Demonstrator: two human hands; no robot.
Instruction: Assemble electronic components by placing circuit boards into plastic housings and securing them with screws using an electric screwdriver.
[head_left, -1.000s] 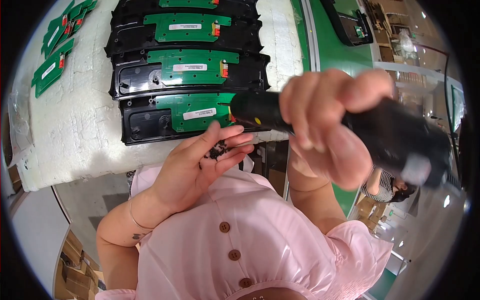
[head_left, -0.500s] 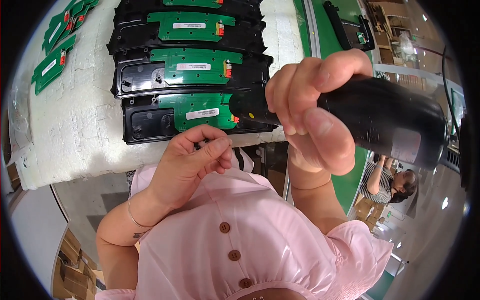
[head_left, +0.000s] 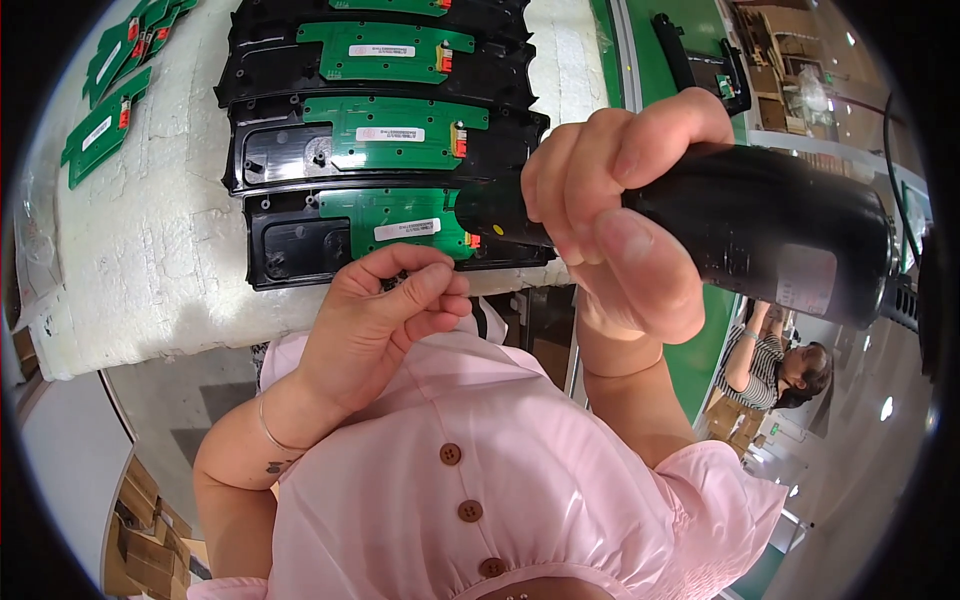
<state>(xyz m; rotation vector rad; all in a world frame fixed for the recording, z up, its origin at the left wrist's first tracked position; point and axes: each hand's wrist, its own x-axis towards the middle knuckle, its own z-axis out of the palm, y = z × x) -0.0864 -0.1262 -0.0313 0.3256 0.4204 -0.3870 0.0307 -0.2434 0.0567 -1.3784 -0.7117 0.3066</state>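
My right hand (head_left: pixel 630 220) is wrapped round a thick black electric screwdriver (head_left: pixel 780 225), held almost level. Its narrow front end (head_left: pixel 492 210) reaches over the right part of the nearest green circuit board (head_left: pixel 385 210), hiding that part and the tip. This board lies in a black plastic housing (head_left: pixel 300 250), and a white label and red-orange connector show on it. Just in front of the housing's near edge, my left hand (head_left: pixel 385 310) is closed in a pinch, thumb against forefinger. Small dark pieces that look like screws (head_left: pixel 398 280) show between its fingers.
More black housings with green boards (head_left: pixel 385 135) lie in a row beyond, on a white foam-covered surface (head_left: pixel 150 270). Loose green boards (head_left: pixel 110 130) are at the far left. Another black housing (head_left: pixel 705 70) rests on a green surface at right. A person in stripes (head_left: pixel 770 360) is farther right.
My right hand and the screwdriver have shifted slightly left. My left hand has risen a little toward the board, still pinched.
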